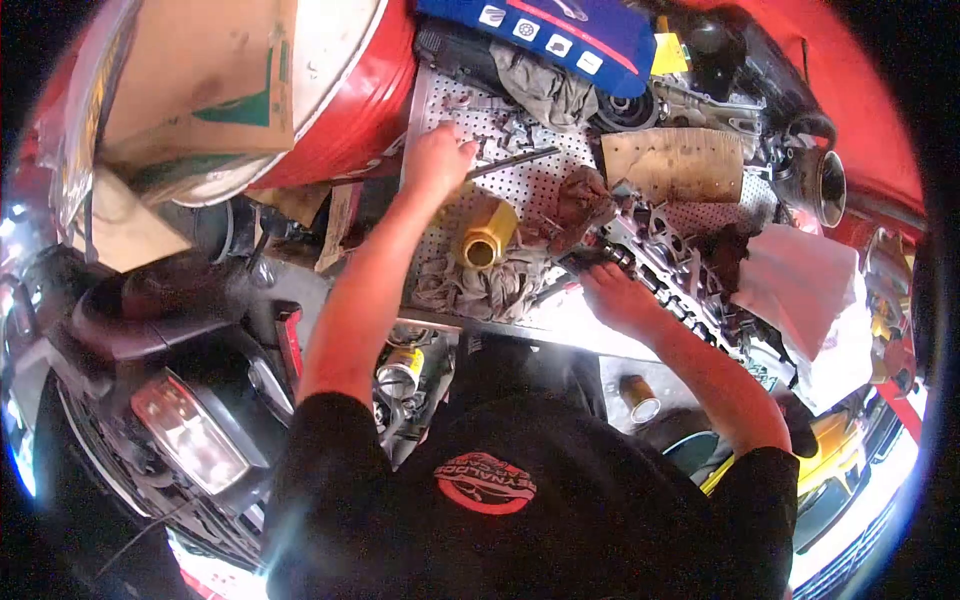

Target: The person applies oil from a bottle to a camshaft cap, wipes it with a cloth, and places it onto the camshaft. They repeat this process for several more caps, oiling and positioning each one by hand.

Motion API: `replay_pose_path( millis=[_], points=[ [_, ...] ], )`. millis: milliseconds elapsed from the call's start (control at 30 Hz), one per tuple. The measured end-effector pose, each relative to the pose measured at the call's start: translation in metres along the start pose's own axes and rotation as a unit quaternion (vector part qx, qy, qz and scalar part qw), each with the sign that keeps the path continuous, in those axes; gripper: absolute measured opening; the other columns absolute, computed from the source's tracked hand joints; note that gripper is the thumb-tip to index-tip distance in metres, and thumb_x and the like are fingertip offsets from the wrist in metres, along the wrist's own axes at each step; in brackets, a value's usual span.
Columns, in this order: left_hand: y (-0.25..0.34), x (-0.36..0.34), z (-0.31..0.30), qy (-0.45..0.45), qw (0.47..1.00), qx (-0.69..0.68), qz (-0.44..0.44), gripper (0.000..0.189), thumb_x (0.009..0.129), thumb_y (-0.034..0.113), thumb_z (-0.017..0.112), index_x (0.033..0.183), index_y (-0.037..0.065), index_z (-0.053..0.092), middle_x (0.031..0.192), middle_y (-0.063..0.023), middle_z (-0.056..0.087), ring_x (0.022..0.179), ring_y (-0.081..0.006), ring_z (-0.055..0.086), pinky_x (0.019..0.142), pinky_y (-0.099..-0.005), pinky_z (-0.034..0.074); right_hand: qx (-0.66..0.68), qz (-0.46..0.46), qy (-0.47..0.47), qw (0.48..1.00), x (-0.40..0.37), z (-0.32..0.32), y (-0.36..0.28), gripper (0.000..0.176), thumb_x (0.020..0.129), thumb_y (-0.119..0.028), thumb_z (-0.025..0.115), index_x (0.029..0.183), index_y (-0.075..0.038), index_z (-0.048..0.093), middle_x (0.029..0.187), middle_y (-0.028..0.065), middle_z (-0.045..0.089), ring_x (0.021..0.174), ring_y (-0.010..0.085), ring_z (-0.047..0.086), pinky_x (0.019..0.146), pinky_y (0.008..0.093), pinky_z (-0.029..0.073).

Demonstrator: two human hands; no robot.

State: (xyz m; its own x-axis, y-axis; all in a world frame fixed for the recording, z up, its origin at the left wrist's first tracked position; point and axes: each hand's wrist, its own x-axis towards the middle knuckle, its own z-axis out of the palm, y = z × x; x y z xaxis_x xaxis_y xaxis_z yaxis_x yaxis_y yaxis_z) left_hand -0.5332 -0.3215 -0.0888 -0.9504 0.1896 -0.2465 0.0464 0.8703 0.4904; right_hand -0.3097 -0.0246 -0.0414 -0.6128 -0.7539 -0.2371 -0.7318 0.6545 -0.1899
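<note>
A person in a dark T-shirt [530, 440] reaches over a perforated metal worktop [432, 105] crowded with greasy parts, seen from a head camera looking down. In the upper middle of the frame the left hand [440, 163] is curled, its fingers bent near one end of a slim dark rod [522, 159], which slants up to the right; whether they pinch it cannot be told. Right of centre, the right hand [618, 297] lies beside a long metal engine part [682, 302] that runs down toward the lower right, fingers pointing up and left; its fingertips are too blurred to tell whether they grip anything. The rod looks stiff and fairly light, perhaps slick with oil, and would be best held around its middle. The engine part looks hard and heavy, with ridged edges, so a hold at both ends would suit it. Between the hands stand a gold bottle [488, 232], tilted with its round end toward the viewer, and a reddish-brown rag [582, 205]; below the bottle lie crumpled grey rags [475, 290], soft and limp.
</note>
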Motion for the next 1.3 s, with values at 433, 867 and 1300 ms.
replay_pose_path(
  millis=[433,867,1300],
  points=[
    [-0.007,0.046,0.098,-0.093,0.986,0.115,-0.082,0.034,0.079,0.036,0.072,0.091,0.004,0.073,0.091,-0.0183,0.073,0.086,-0.0356,0.072,0.076,-0.0482,0.056,0.014,0.058,-0.020,0.998,0.005,-0.005,-0.011,0.016,0.075,-0.014,0.062,0.087,-0.003,0.067,0.113,0.0123,0.062,0.108,0.0258,0.057,0.095,0.0356,0.046],
    [-0.004,-0.062,-0.071,0.302,0.920,0.105,0.227,0.018,0.080,0.012,0.072,0.093,0.006,0.062,0.089,-0.0126,0.060,0.083,-0.0338,0.058,0.072,-0.0462,0.050,0.213,0.174,0.090,0.957,0.044,-0.070,-0.021,0.046,0.089,-0.020,0.067,0.129,-0.002,0.055,0.127,0.0210,0.058,0.114,0.0376,0.059,0.096,0.0454,0.051],
    [0.125,-0.257,-0.098,0.138,0.924,0.027,0.356,0.018,0.078,0.011,0.063,0.093,0.005,0.056,0.088,-0.0101,0.055,0.085,-0.0297,0.057,0.074,-0.0402,0.052,0.463,0.066,0.140,0.873,0.032,-0.123,-0.071,0.041,0.104,-0.036,0.046,0.120,-0.001,0.058,0.104,0.0243,0.065,0.099,0.0435,0.064,0.086,0.0457,0.051]
  ],
)
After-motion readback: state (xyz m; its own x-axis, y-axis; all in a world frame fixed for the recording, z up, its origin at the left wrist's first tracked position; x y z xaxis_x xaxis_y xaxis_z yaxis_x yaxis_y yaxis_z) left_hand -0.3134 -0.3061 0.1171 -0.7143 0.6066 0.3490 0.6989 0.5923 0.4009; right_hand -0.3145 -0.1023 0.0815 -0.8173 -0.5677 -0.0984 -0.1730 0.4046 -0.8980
